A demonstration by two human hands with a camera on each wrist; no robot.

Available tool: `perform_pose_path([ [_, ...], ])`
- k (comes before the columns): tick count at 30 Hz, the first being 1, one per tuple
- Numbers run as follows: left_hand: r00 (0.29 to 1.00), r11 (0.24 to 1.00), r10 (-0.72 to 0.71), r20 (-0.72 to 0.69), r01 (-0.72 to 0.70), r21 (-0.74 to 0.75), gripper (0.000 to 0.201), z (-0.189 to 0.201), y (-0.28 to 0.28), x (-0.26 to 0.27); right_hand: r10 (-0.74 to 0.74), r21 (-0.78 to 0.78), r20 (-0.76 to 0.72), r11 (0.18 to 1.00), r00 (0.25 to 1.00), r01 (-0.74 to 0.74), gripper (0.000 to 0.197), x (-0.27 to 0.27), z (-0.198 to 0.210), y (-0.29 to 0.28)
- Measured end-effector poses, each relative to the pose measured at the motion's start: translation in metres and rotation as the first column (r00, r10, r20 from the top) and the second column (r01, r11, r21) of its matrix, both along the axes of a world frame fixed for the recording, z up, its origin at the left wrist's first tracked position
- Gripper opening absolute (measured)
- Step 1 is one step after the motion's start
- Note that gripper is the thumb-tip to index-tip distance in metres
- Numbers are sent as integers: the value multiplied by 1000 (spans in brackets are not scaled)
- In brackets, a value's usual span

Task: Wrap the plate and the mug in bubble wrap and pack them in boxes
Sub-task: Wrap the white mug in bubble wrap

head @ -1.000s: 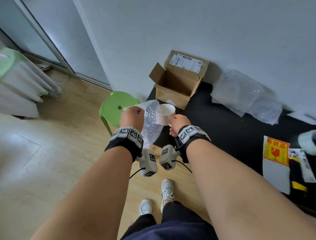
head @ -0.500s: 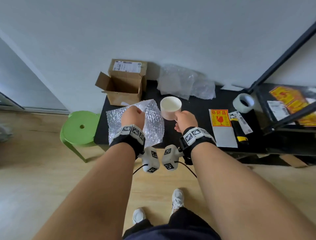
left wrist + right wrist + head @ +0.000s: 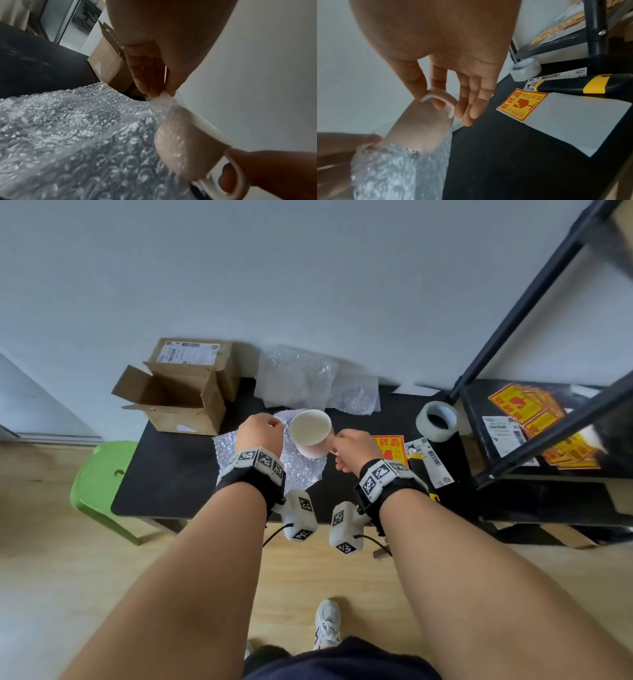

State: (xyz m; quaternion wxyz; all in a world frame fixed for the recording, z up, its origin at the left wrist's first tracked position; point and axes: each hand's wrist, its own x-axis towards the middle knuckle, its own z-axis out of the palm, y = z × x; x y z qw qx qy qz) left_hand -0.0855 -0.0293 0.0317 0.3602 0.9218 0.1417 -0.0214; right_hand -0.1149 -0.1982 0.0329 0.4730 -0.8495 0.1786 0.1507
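A pale pink mug [image 3: 311,433] with a white inside hangs over the black table [image 3: 171,474], mouth tilted up. My right hand [image 3: 349,446] holds it by the handle [image 3: 440,100], thumb on top and forefinger through the loop. My left hand [image 3: 260,433] pinches the top edge of a bubble wrap sheet [image 3: 301,470] beside the mug's rim [image 3: 202,121]. The sheet [image 3: 68,135] drapes down against the mug's left side and under it. An open cardboard box [image 3: 174,395] stands at the table's back left. No plate is in view.
More bubble wrap [image 3: 308,378] lies by the wall. A tape roll [image 3: 437,419], a yellow fragile sticker [image 3: 523,105], labels and a black-and-yellow cutter [image 3: 590,83] lie to the right. A black shelf frame [image 3: 534,392] stands at right, a green stool [image 3: 102,477] at left.
The head view has swung right and risen, bringing the whole table into view. Both hands moved forward over the table, and the bubble wrap's edge came up against the mug's side.
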Motion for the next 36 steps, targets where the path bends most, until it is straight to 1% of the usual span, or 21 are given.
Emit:
perform_pose_path([
  [3,998,997,-70,-6,70,-38,16,4,-17,2,95,-32,-7,995,995,-95,16,3,-8,-12],
  [6,990,990,-134,-33,132,-51,15,2,-32,7,203,-108,-22,973,979,-204,14,7,-16,-18],
  [8,982,983,-178,-68,174,-57,17,-2,-40,9,255,-148,-52,954,966,-260,17,10,-21,-20],
  [10,971,972,-216,-100,205,-111,19,-7,-46,12,287,-171,-77,940,955,-296,20,13,-28,-22],
  [13,960,960,-218,-174,178,-218,20,-18,-51,15,316,-202,-127,920,940,-337,20,17,-41,-23],
  [15,967,968,-182,-176,145,-205,22,-28,-46,18,316,-186,-171,920,933,-345,22,19,-51,-20],
  [17,976,989,-131,-175,116,-94,18,-38,-33,22,290,-134,-201,938,936,-319,23,23,-64,-17],
  [18,979,995,-95,-179,92,-28,22,-45,-25,24,277,-104,-221,947,935,-305,22,24,-70,-15],
  [20,975,993,-23,-222,48,108,36,-59,-6,26,254,-28,-263,962,931,-271,17,26,-77,-13],
  [22,959,973,25,-283,42,226,48,-72,10,25,204,43,-310,979,928,-201,19,32,-82,-12],
  [23,947,964,29,-321,59,261,54,-79,17,24,161,51,-349,987,923,-153,23,37,-85,-11],
  [24,930,958,30,-367,79,277,60,-87,23,24,113,27,-410,993,905,-112,23,42,-87,-8],
  [25,912,961,24,-410,91,260,65,-93,27,24,67,-14,-482,996,874,-84,22,47,-89,-4],
  [26,896,973,8,-444,95,210,68,-98,29,24,36,-44,-543,997,839,-71,22,50,-91,0],
  [27,885,983,-13,-465,97,158,69,-102,29,23,30,-45,-579,997,815,-69,24,50,-93,2],
  [29,883,988,-38,-468,104,115,66,-105,25,21,21,-27,-611,999,792,-47,30,55,-99,6],
  [32,894,994,-29,-446,73,80,59,-99,22,22,-15,-51,-617,998,787,-20,36,61,-103,13],
  [33,897,992,-54,-439,97,76,55,-97,23,23,-10,-45,-603,999,797,-21,37,61,-104,15],
  [35,899,981,-116,-422,169,91,52,-97,27,25,-13,29,-585,999,811,37,40,61,-103,20],
  [36,900,981,-119,-420,172,91,56,-98,28,24,-20,70,-584,995,812,74,39,61,-101,23],
])
